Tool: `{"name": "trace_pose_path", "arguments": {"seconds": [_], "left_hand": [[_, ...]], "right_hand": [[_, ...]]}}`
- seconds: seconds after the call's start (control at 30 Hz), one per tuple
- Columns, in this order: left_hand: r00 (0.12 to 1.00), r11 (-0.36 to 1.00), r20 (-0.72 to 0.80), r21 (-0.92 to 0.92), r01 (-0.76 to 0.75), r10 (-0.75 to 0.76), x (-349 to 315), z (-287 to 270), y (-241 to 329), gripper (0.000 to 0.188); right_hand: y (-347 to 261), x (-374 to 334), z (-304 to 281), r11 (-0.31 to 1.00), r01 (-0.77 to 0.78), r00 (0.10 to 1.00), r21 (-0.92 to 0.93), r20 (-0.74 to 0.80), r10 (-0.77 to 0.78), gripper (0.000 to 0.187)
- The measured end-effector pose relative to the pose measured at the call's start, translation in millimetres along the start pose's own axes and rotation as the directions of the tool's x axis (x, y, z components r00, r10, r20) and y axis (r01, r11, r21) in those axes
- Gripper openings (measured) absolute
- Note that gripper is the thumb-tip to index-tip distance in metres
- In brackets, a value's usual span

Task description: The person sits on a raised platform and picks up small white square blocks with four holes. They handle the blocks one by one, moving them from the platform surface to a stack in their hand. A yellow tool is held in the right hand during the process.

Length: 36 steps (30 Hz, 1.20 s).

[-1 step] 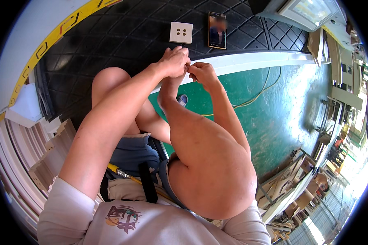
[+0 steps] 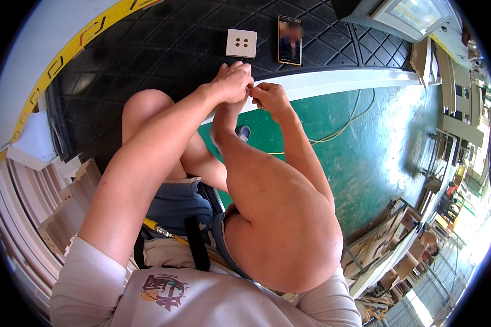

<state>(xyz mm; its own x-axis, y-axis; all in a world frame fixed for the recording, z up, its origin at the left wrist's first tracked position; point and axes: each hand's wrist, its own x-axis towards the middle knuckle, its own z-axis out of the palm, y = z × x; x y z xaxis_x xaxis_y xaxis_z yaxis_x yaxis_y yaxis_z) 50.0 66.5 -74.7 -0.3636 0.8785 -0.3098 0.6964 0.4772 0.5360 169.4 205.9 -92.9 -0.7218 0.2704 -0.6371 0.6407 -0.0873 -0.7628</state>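
Observation:
My left hand (image 2: 233, 83) is closed round the front of my bare foot (image 2: 232, 113), which is propped against the white edge of the black-topped surface. Its curled fingers cover the toes. Close against it, my right hand (image 2: 271, 99) is pinched at the side of the foot, thumb and forefinger together. Whatever lies between those fingertips is too small or hidden to make out. Just beyond the left hand sits a white square plate (image 2: 241, 43) with several dark round holes. A phone (image 2: 290, 41) with a lit screen lies to the right of the plate.
A black ribbed mat (image 2: 163, 52) covers the surface, bordered by a white rim (image 2: 333, 82). A yellow cable (image 2: 338, 132) runs over the green floor (image 2: 360, 163). Pale boards (image 2: 24, 212) are stacked at left. A grey machine with a screen (image 2: 412, 16) stands far right.

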Motion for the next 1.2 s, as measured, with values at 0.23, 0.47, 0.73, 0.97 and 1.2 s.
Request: {"name": "trace_pose_path", "arguments": {"seconds": [0.23,0.47,0.73,0.97,1.2], "left_hand": [[0.997,0.996,-0.071,-0.073,-0.041,0.036,2.5,6.6,-4.9,0.013],[0.999,0.998,0.014,-0.058,-0.035,0.036,7.6,6.6,-9.5,0.012],[0.999,0.999,0.018,-0.033,-0.027,0.027,6.4,5.8,-8.7,0.012],[0.998,1.0,0.061,0.0,-0.005,0.005,4.9,-0.8,-1.7,0.016],[0.994,1.0,0.105,-0.008,0.022,-0.021,4.3,-5.9,2.3,0.016]], "right_hand": [[3.2,-3.4,2.4,0.985,0.045,0.996,-0.166,-0.064,-0.056,0.02],[25.5,-12.9,-3.2,0.991,0.008,0.998,0.132,-0.065,0.001,0.021],[16.7,-26.7,-0.1,0.998,0.046,0.998,-0.046,-0.038,-0.048,0.028],[-10.8,-20.1,-8.1,0.972,0.012,0.999,-0.235,0.042,-0.002,0.023],[-19.1,-15.3,-16.1,0.98,-0.022,0.992,-0.196,0.114,0.045,0.021]]}}
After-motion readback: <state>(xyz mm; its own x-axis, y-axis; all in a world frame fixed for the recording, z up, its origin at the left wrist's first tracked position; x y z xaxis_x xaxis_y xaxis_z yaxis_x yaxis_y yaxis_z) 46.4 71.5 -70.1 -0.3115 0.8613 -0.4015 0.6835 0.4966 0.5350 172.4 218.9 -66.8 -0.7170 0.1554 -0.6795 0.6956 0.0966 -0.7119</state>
